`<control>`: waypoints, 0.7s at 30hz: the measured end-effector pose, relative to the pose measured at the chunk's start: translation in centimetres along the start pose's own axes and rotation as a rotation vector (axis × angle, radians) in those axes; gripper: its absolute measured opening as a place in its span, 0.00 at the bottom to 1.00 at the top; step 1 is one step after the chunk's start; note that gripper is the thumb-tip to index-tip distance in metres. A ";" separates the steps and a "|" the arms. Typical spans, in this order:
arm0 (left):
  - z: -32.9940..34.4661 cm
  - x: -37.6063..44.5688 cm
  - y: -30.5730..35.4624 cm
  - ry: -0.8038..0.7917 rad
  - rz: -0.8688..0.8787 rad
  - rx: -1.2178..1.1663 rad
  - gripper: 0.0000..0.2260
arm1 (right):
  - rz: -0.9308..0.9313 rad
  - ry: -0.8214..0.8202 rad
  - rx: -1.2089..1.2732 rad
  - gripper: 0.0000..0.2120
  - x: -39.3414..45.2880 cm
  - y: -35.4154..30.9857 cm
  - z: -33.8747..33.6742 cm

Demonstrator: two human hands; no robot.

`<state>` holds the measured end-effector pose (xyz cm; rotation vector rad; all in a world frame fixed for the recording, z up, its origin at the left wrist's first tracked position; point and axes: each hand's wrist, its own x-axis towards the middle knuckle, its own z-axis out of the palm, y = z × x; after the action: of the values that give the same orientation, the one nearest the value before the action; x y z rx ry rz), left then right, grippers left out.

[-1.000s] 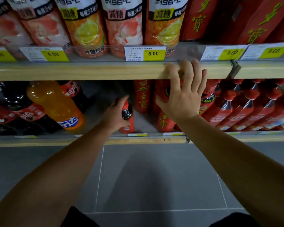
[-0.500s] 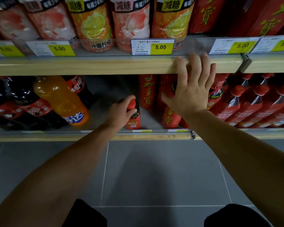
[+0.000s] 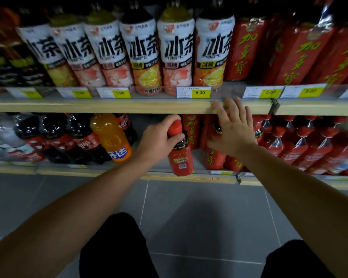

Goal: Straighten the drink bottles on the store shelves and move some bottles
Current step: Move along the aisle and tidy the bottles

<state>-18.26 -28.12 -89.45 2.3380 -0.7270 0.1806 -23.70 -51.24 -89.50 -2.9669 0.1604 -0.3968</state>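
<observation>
My left hand [image 3: 160,139] grips the neck of a red-capped red bottle [image 3: 180,157], which stands at the front edge of the lower shelf [image 3: 100,171]. My right hand [image 3: 232,130] is spread with straight fingers; its fingertips lie on the wooden edge of the upper shelf [image 3: 129,106], in front of other red bottles [image 3: 213,157]. An orange soda bottle [image 3: 112,137] leans to the left of my left hand.
Dark cola bottles [image 3: 54,137] fill the lower shelf's left side, and red-capped bottles [image 3: 309,145] fill its right. White-labelled tea bottles [image 3: 141,55] and red packs [image 3: 301,51] stand on the upper shelf behind yellow price tags [image 3: 200,92]. Below lies grey tiled floor [image 3: 199,217].
My left hand has pulled the red bottle forward to the shelf's front edge. My right hand has slid a little lower on the upper shelf edge. The view has tilted upward.
</observation>
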 end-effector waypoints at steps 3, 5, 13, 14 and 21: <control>-1.7 0.2 2.8 0.011 0.001 -0.015 0.19 | 0.010 -0.020 0.233 0.50 -1.1 -0.6 -2.1; -2.6 0.7 4.6 0.044 -0.015 -0.016 0.19 | -0.035 -0.051 0.416 0.49 -2.6 -1.8 -2.9; -3.5 3.7 11.0 0.142 -0.076 0.072 0.17 | 0.184 0.159 0.434 0.43 -4.5 -6.3 -3.4; -3.6 4.0 11.6 0.130 -0.062 0.084 0.17 | 0.193 0.197 0.438 0.40 -4.3 -6.1 -3.8; -5.6 3.2 9.7 -0.314 -0.002 -0.206 0.39 | 0.264 0.131 0.893 0.37 -5.0 -0.5 -6.7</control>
<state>-20.55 -31.99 -78.67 2.1908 -0.8493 -0.2578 -30.28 -51.03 -84.30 -2.0151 0.2917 -0.4678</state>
